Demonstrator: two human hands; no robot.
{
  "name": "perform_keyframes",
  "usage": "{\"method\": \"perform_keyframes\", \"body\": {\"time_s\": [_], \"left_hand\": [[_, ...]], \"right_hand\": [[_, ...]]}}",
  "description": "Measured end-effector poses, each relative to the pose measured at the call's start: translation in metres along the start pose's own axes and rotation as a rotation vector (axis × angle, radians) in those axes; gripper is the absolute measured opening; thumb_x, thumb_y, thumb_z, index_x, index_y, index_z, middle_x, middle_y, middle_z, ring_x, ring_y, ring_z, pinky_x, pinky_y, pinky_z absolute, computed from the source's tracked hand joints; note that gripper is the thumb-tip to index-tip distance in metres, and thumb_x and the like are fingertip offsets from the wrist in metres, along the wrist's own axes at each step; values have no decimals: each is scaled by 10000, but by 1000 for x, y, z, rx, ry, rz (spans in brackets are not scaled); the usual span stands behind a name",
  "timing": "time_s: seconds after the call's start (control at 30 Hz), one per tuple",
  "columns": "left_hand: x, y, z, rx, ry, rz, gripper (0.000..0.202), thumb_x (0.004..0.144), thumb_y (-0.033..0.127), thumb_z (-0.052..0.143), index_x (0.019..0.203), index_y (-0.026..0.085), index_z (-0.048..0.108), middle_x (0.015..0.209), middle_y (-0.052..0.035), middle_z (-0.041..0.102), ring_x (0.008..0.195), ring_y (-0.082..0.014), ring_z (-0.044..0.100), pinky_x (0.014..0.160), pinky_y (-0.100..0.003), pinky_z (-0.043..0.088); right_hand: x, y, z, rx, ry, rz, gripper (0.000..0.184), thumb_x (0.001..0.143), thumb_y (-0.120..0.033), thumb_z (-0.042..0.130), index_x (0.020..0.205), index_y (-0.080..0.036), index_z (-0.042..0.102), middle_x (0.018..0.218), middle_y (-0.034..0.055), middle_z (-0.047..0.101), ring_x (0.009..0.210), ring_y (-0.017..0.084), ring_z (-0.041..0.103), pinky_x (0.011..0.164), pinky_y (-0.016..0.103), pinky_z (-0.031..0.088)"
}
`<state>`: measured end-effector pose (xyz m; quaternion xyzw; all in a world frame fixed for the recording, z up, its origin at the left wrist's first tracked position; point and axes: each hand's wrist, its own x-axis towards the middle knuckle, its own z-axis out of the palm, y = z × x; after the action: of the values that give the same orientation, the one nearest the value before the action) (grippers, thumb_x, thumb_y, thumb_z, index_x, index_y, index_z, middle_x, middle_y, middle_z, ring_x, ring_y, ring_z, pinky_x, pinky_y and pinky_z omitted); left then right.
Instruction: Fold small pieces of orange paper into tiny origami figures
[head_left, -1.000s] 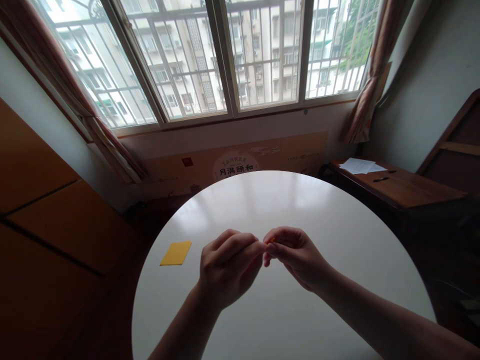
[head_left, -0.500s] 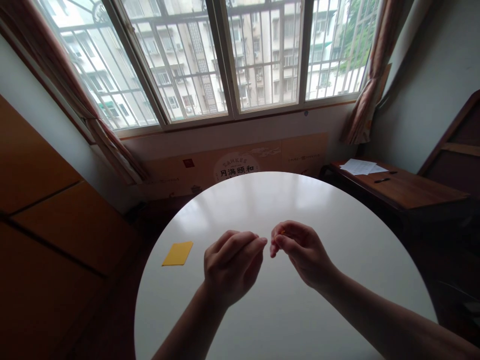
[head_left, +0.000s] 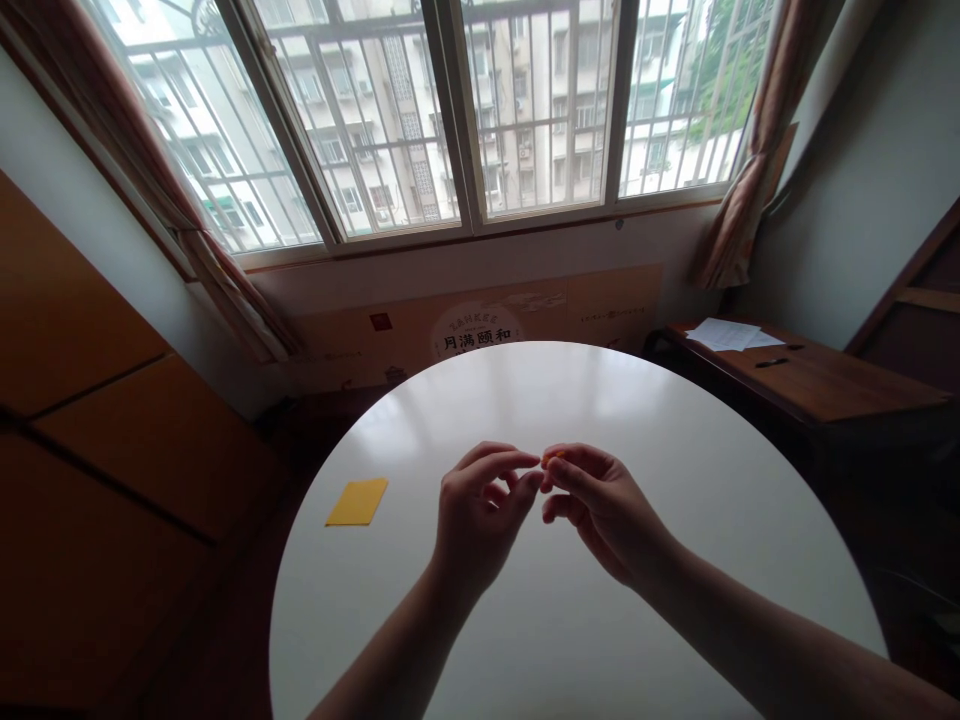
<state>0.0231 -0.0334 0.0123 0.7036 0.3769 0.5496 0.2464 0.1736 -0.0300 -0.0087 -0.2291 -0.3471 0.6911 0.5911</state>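
Observation:
Above the white round table (head_left: pixel 600 620), my right hand (head_left: pixel 604 500) pinches a small orange piece (head_left: pixel 555 457) between thumb and forefinger. Most of that piece is hidden by the fingers, so its exact kind cannot be made out. My left hand (head_left: pixel 480 520) is close by on the left, its thumb and forefinger slightly apart. Its fingertips come right up to the right hand's fingertips, and nothing shows between them. A yellow square of paper (head_left: pixel 357 502) lies flat on the table, to the left of my left hand.
Beyond the table's far edge, a printed cardboard panel (head_left: pixel 517 310) stands under the barred window (head_left: pixel 540 120). A low wooden table (head_left: pixel 832 385) with white papers (head_left: pixel 727 334) is on the right. An orange-brown cabinet (head_left: pixel 97 420) stands on the left.
My left hand has moved slightly right and turned, its thumb and forefinger parting near the right fingertips. More of the orange piece shows in my right hand, whose lower fingers have spread.

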Motion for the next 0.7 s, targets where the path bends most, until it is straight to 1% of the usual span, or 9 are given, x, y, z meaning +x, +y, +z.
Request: {"method": "perform_keyframes", "body": {"time_s": [0.13,0.3,0.4,0.53,0.7], "left_hand": [[2,0,0,-111,-12,-115,95,823,248,729,829,154,747,838,-60,660,638,-132,606,409,-186,497],[4,1,1,-190,-12,-180,127,807,258,732,757,141,723,798,-45,634,590,-113,570,384,-176,477],[4,1,0,-248,-12,-235,137,810,261,721,747,141,703,762,-26,630,550,-97,551,388,-173,465],[6,-3,-3,-352,-4,-350,156,808,289,728,774,140,698,612,13,603,488,-83,515,395,-165,444],[8,-5,-4,-404,35,-410,187,758,311,774,762,135,711,584,15,593,506,-89,504,389,-160,425]], "right_hand": [[0,4,0,9,-19,35,207,684,-295,903,819,-193,784,693,-4,708,622,110,658,617,220,593],[0,7,0,-18,-17,18,202,667,-278,913,797,-207,775,741,-7,721,602,103,649,584,208,568],[0,6,0,-50,-32,5,206,681,-291,903,819,-204,777,763,1,714,646,110,635,604,218,563],[0,6,-1,-114,-41,-28,274,736,-411,850,885,-189,789,794,32,703,740,149,614,634,257,565],[1,7,-3,-257,13,-84,234,732,-382,855,864,-200,792,830,46,732,711,158,614,624,280,542]]}}
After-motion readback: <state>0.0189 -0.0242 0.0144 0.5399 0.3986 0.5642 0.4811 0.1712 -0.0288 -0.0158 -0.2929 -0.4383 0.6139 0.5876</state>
